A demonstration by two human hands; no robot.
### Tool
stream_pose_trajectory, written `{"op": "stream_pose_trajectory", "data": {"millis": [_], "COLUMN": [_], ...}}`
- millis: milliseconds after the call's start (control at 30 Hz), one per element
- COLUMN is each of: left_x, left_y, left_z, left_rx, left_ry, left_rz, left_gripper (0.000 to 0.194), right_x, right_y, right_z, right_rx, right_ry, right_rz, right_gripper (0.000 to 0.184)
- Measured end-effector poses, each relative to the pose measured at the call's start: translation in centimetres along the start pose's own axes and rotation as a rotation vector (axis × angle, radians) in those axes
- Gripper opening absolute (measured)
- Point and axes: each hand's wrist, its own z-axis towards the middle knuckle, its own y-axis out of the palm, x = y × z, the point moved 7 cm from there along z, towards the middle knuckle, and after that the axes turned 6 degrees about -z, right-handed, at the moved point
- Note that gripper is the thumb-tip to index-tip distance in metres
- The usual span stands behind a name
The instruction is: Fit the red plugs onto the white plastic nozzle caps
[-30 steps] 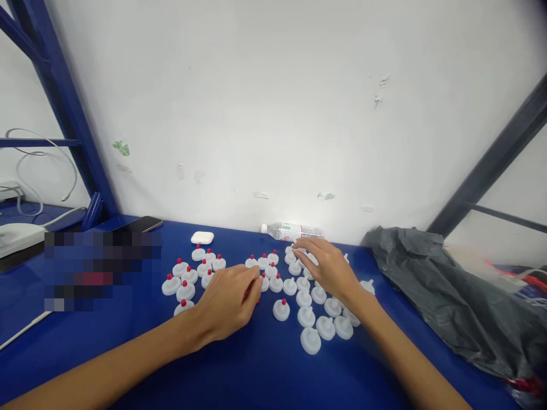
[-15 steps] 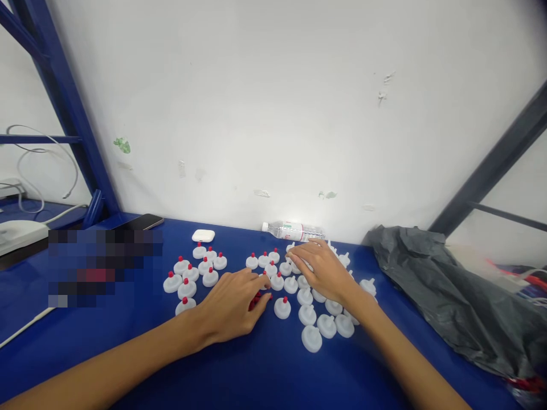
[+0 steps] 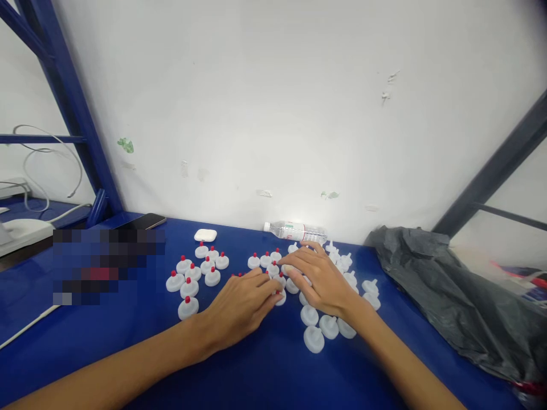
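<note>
My left hand [image 3: 245,300] reaches in from the left, its thumb and forefinger closed at a round white spouted lid with a red tip [image 3: 280,297]. Small red caps [image 3: 240,275] peek out behind its knuckles; the palm hides the rest. My right hand [image 3: 322,279] is spread low over the plain white spouted lids, with its fingers stretched to the left. Below it sit bare lids [image 3: 314,339], and others are partly covered by the palm. Several red-tipped lids [image 3: 253,261] stand just beyond the left fingers.
Another group of red-tipped lids [image 3: 188,287] stands on the blue tabletop [image 3: 256,376] at left. A white case [image 3: 205,235] and a lying plastic bottle [image 3: 294,230] are near the wall. A dark grey plastic bag [image 3: 448,290] lies at right, a phone [image 3: 149,221] at back left.
My left hand has moved slightly right onto the nearest red-tipped lid, which has shifted away from me towards the group. My right hand has come down a little over the bare lids.
</note>
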Motion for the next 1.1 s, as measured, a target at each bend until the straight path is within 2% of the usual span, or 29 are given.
{"op": "stream_pose_trajectory", "data": {"millis": [133,200,300,433,533,633,833,1100], "left_x": [-0.9,-1.1,-0.6,-0.1,-0.3,-1.1,-3.0,-3.3], "left_y": [-1.8,-2.2,-2.3,-2.0,-1.6,-1.1,-1.0,-0.8], "left_z": [-0.2,-0.3,-0.2,0.2,0.4,0.3,0.3,0.3], "left_rx": [0.225,0.26,0.249,0.158,0.072,0.03,0.091,0.26], "left_ry": [-0.054,-0.072,-0.055,-0.021,-0.006,-0.069,-0.323,-0.523], "left_rz": [-0.094,-0.066,0.074,0.319,0.338,0.204,-0.199,-0.781], "left_gripper": [0.012,0.01,0.014,0.018,0.024,0.032,0.041,0.043], "right_x": [-1.3,-1.8,-2.4,-2.3,-2.2,-2.1,-2.6,-4.1], "right_y": [0.1,0.3,0.4,-0.1,-0.3,-0.3,-0.3,-0.9], "right_z": [-0.1,0.0,0.0,-0.1,-0.1,0.0,0.4,0.7], "right_rx": [0.059,0.115,0.197,0.281,0.292,0.288,0.372,0.475], "right_ry": [-0.084,-0.119,-0.163,-0.192,-0.211,-0.197,-0.164,-0.173], "right_rz": [0.021,-0.006,-0.054,-0.136,-0.175,-0.206,-0.349,-0.471], "right_gripper": [0.043,0.035,0.022,0.022,0.023,0.022,0.022,0.022]}}
